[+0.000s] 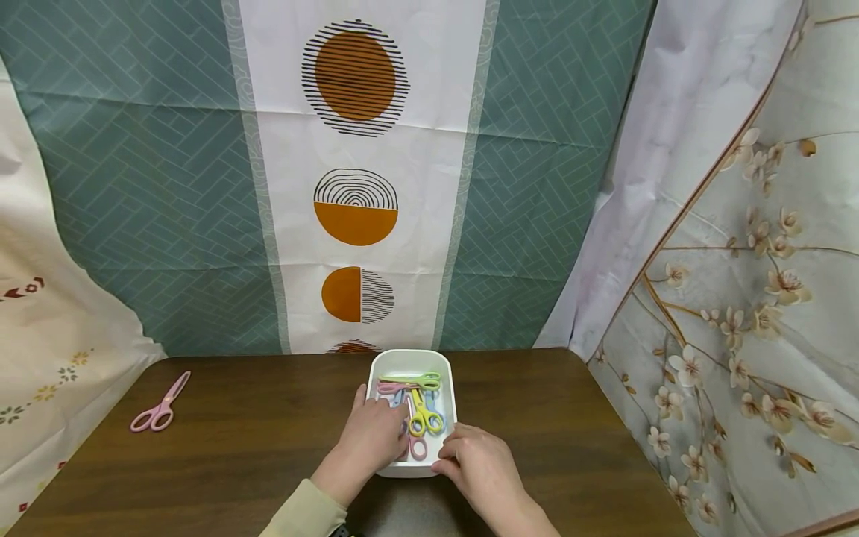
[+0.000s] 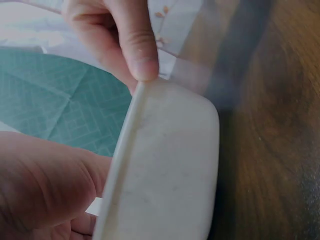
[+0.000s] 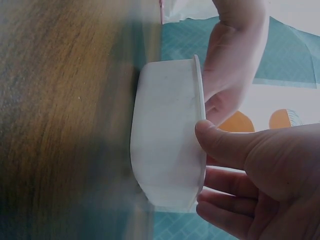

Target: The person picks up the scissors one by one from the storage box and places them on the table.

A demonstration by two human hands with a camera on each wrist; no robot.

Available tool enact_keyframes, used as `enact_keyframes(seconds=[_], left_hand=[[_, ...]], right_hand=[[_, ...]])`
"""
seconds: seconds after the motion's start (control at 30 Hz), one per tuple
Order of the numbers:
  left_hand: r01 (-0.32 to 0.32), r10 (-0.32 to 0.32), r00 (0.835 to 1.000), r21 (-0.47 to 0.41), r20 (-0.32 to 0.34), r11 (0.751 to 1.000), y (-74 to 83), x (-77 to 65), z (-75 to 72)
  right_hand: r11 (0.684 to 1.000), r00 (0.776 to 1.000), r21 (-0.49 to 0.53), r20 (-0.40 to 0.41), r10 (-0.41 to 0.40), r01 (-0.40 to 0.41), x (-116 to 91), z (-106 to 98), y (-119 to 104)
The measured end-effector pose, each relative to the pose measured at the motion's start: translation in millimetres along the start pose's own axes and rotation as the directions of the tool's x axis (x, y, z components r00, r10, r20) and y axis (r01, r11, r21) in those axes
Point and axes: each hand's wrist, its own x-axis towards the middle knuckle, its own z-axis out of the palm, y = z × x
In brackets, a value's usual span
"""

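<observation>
A white plastic tray [image 1: 396, 470] holds several small scissors. Green scissors [image 1: 429, 381] lie across pink ones at the far end, and yellow scissors [image 1: 426, 422] lie on the right, over blue ones [image 1: 439, 406]. A pink handle loop [image 1: 418, 448] shows near the front. My left hand [image 1: 376, 432] reaches over the tray's left side, its fingertips down among the scissors; what they touch is hidden. With thumb and fingers, my right hand [image 1: 479, 462] grips the rim at the near right corner, as the right wrist view shows, thumb [image 3: 210, 131] outside.
One pair of pink scissors [image 1: 161, 406] lies apart at the left of the brown wooden table [image 1: 268, 418]. A green and white patterned cloth [image 1: 362, 149] hangs behind the table. Floral curtains [image 1: 738, 358] hang along the right side.
</observation>
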Motion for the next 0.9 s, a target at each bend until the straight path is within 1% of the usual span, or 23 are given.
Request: enact_keyframes(seconds=[0.13,0.27,0.33,0.6,0.9], left_hand=[[-0.008,0.008,1.0,-0.012,-0.029,1.0,1.6,-5.4,-6.6],[-0.034,0.032,0.995,-0.021,-0.093,0.999,2.1,-11.7,-10.3],[-0.038,0.034,0.993,-0.029,-0.111,0.999,2.4,-13.9,-11.5],[-0.023,0.018,0.992,-0.043,-0.122,0.999,3.0,-18.7,-12.3],[-0.033,0.027,0.988,-0.041,-0.154,0.999,2.3,-23.8,-15.1]], right_hand=[[1.0,1.0,0.0,-0.003,0.0,0.0,0,0,0],[1.0,1.0,0.0,-0.001,0.001,-0.001,0,0,-1],[1.0,1.0,0.0,0.0,0.004,-0.004,0,0,-1],[1.0,1.0,0.004,0.012,0.013,-0.013,0,1,-1],[1.0,1.0,0.01,0.007,0.016,-0.016,0,1,0]])
